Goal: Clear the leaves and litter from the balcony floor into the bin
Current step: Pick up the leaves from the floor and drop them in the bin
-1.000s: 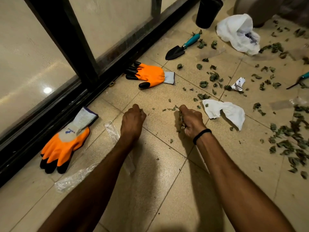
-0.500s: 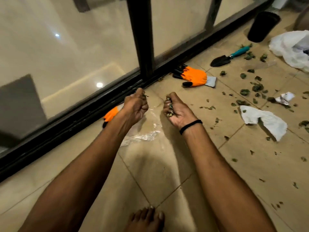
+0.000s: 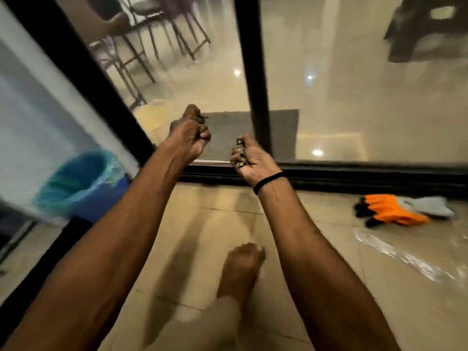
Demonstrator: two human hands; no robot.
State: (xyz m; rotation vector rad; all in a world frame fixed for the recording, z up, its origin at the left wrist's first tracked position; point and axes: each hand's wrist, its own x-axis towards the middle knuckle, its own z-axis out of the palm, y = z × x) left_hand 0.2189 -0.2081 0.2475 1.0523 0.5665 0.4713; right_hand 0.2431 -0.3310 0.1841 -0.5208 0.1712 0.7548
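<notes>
The left hand (image 3: 190, 134) is curled tight round some leaves (image 3: 201, 119), with little dark bits poking out at the top. The right hand (image 3: 249, 158), with a black band (image 3: 268, 180) on its wrist, is curled round a bunch (image 3: 240, 153) of its own, and both hands are up in front of the glass door (image 3: 253, 72). The blue bin (image 3: 78, 183) with a bag in it stands on the floor far off to the left, well apart from both hands, while an orange glove (image 3: 395, 211) and some clear plastic (image 3: 405, 259) lie on the tiles to the right and a bare foot (image 3: 240, 267) stands between the arms
</notes>
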